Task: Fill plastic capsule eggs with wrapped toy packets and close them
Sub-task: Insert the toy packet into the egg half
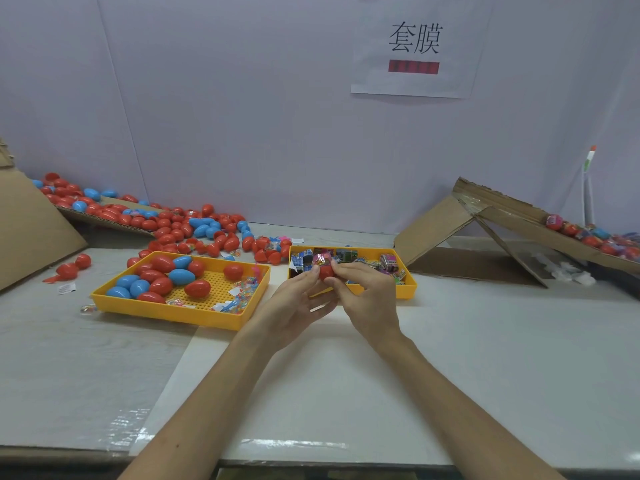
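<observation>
1. Left hand (294,303) and right hand (369,294) both pinch one red capsule egg (325,271), held in front of the packet tray (410,287).
2. Fingers hide its seam; I cannot tell whether it is closed.

Bright, even overhead light, faint violet cast on the back wall (242,98). Shadows soft, darkest under the cardboard ramp (433,223). White glare streaks on the bench (485,341) film at the near edge. Wide-angle bowing towards the frame edges. Toy packets (346,256) smeared, print unreadable.
</observation>
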### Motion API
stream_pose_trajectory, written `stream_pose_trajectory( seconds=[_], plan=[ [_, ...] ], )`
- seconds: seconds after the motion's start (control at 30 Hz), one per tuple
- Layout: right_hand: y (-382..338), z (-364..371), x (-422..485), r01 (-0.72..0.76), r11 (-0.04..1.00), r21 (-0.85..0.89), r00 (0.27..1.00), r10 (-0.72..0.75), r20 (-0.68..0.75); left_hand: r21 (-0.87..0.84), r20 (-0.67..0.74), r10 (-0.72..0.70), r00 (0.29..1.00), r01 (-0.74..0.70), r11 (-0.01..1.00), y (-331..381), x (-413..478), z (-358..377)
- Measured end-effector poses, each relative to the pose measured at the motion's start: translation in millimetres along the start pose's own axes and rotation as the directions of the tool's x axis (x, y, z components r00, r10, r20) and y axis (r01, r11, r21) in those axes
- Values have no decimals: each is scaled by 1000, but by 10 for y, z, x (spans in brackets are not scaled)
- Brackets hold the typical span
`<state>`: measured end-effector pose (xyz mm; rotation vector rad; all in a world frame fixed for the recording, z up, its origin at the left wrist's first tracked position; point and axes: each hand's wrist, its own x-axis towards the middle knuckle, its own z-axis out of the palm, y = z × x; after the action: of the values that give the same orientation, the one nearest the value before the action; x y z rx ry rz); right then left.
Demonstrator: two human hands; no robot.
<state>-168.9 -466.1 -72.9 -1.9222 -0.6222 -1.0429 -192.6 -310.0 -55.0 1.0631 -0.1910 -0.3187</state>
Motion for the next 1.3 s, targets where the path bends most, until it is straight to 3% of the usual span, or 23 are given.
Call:
stream_pose_trajectory(
  seconds=[0.33,0.77,0.97,1.3],
  plan=[
    [-28,-15,-8,-106,993,59,994,104,29,48,35,-7,999,6,999,11,-17,37],
    [-5,-10,1,-13,1000,-1,1000,13,24,45,5,-8,1000,8,999,-9,16,30],
    [-48,-31,5,-100,994,43,995,100,16,61,43,-26,999,23,998,-7,27,40],
    [-8,-10,-4,-64,998,15,998,64,-7,21,14,-28,1000,28,999,-27,42,10]
  ],
)
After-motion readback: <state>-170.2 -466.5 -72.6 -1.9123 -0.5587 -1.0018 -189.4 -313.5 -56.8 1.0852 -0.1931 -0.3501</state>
